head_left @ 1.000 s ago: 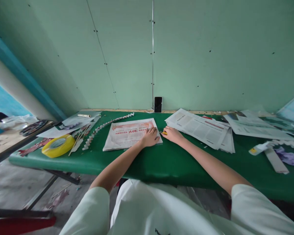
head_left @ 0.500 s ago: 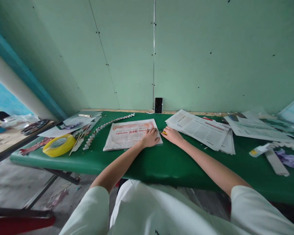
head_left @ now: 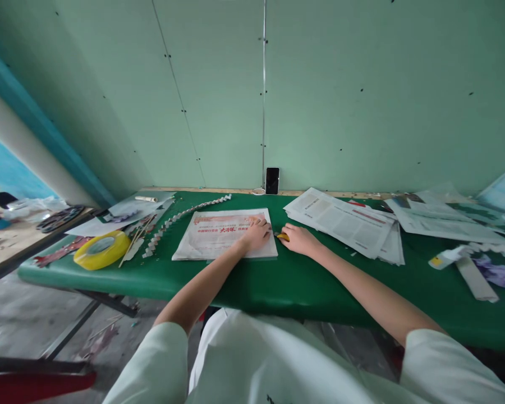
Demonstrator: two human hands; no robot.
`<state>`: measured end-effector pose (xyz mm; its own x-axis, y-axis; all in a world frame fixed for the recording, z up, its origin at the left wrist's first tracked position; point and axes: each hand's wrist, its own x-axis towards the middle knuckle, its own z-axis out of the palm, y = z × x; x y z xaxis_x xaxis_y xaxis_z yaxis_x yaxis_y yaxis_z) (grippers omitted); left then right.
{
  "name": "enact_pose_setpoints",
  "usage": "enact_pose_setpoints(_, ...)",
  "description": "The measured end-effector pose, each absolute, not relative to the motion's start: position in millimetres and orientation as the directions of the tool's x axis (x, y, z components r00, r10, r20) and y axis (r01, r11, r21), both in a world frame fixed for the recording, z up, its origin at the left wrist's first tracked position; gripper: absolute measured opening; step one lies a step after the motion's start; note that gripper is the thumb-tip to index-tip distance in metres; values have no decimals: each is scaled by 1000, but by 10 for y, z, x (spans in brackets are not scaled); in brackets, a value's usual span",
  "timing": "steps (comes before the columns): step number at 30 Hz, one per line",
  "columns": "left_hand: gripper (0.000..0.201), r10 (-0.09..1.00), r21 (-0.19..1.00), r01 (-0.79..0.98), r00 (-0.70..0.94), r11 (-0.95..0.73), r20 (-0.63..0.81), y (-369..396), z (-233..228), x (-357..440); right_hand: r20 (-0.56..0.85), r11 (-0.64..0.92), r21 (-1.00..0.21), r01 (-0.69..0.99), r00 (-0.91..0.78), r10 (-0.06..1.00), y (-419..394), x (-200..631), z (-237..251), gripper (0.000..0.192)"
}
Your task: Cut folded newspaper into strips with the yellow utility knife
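Observation:
A folded newspaper (head_left: pixel 219 238) with red print lies on the green table (head_left: pixel 286 280) in front of me. My left hand (head_left: pixel 256 233) presses flat on its right part, fingers spread. Just off the paper's right edge, my right hand (head_left: pixel 298 238) is closed around a small yellow tool (head_left: pixel 283 236), whose tip points at the paper's edge. What kind of tool it is cannot be made out.
A stack of newspapers (head_left: pixel 345 221) lies to the right, more papers and a glue tube (head_left: pixel 444 258) further right. On the left sit a yellow tape roll (head_left: pixel 101 249), sticks and a folded paper chain (head_left: pixel 180 216). A phone (head_left: pixel 271 180) leans on the green wall.
The newspaper has slid toward me and squared up. Both hands came a little nearer to me with it; the right hand still grips the yellow tool.

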<state>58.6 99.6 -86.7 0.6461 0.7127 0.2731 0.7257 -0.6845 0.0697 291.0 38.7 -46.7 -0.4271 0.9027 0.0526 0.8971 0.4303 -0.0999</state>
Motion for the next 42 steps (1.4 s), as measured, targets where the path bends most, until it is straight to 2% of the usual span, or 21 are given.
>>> enact_pose_setpoints(5,49,721,95,733,623,-673,304,1002,-999,592,82,432,-98,896,-425,901,396,2901,-485,22)
enact_pose_setpoints(8,54,715,106,721,637,-685,288,1022,-1038,587,83,427,-106,898,-420,904,403,2887,-498,22)
enact_pose_setpoints(17,54,713,111,717,639,-688,287,1022,-1020,588,84,380,-79,922,-374,924,380,2817,-503,24)
enact_pose_setpoints(24,54,713,103,720,639,-687,290,1049,-1057,597,53,376,-111,920,-372,927,411,2810,-495,23)
enact_pose_setpoints(42,54,715,100,722,637,-684,290,1045,-1059,610,80,377,-120,918,-370,926,528,2813,-548,23)
